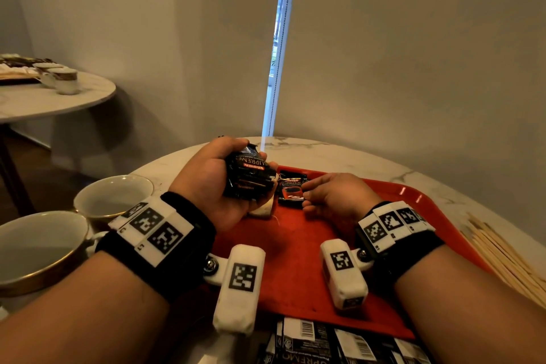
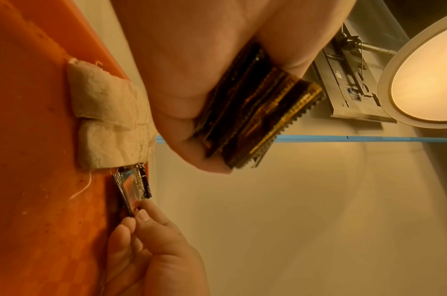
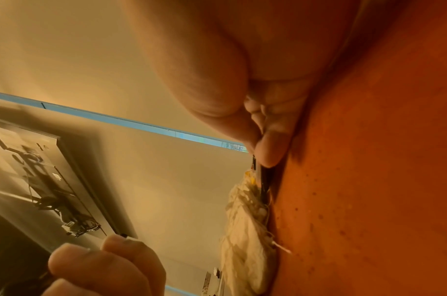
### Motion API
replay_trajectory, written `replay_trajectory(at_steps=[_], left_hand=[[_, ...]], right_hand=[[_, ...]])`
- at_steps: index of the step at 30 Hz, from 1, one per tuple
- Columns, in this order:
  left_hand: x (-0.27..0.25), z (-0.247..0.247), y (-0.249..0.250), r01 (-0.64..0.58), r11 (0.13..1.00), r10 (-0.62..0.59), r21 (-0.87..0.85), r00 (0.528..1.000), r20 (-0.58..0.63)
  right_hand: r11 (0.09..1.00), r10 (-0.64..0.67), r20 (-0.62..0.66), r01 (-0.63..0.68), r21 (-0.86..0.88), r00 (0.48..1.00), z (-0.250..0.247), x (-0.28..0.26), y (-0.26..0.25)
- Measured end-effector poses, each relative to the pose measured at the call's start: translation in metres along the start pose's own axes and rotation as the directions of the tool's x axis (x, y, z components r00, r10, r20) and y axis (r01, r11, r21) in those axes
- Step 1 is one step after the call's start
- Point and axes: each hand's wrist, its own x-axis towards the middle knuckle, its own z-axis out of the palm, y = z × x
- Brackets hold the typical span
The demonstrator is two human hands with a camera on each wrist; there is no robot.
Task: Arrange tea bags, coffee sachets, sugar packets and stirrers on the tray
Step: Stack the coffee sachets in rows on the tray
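Red tray (image 1: 295,284) | left hand (image 1: 212,186) grips sachet stack (image 1: 249,176) | right hand (image 1: 336,195) fingers pinch tray sachet (image 1: 291,189)

The left hand (image 1: 212,183) covers most of the tea bags (image 1: 261,210) in the head view. The loose coffee sachets (image 1: 339,343) and wooden stirrers (image 1: 508,260) are cut off by that view's edges. The right hand (image 3: 242,84) hides much of the sachet (image 3: 264,180) it pinches in the right wrist view, and how many sachets the left hand's stack (image 2: 255,108) holds cannot be told
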Motion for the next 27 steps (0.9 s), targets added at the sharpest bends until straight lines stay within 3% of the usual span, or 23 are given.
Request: replay_trajectory(at_steps=[16,27], left_hand=[[-0.0024,0.0026,-0.0003,-0.026,0.999,0.027,0.022,0.999,-0.032],[-0.0018,0.0021,-0.0002,-0.018,1.000,0.019,0.021,1.000,-0.021]], right_hand=[[0.990,-0.075,0.012,0.076,-0.121,0.997,0.0023,0.0009,0.0003],[0.997,-0.049,0.001,0.049,-0.064,0.999,0.0039,-0.0046,-0.0020]])
